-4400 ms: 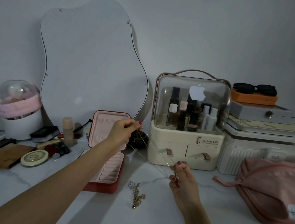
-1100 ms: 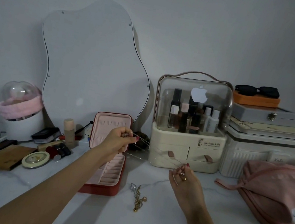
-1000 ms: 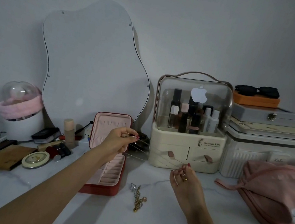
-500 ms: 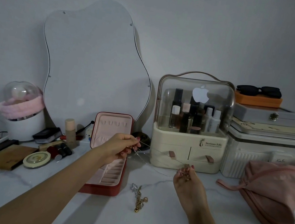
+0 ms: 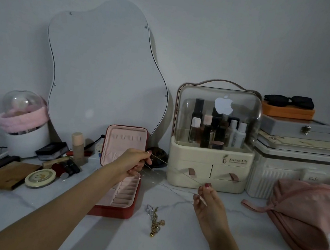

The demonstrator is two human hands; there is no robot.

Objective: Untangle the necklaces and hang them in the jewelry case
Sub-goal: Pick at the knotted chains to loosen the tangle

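A thin chain necklace (image 5: 174,173) stretches in the air between my two hands. My left hand (image 5: 133,162) pinches one end in front of the open red jewelry case (image 5: 122,182), whose pink lid stands upright. My right hand (image 5: 208,205) pinches the other end low over the marble table, in front of the cream organizer. A second tangle of gold and silver chain (image 5: 153,220) lies loose on the table between my arms.
A wavy mirror (image 5: 104,69) leans on the wall. The cream cosmetics organizer (image 5: 209,165) stands right of the case, with white boxes (image 5: 301,175) and a pink bag (image 5: 312,219) further right. Bottles, a round tin (image 5: 40,178) and a wooden board (image 5: 8,175) crowd the left.
My left hand has come down from the lid's top to its lower part. My right hand has moved slightly right and lower, keeping the chain stretched.
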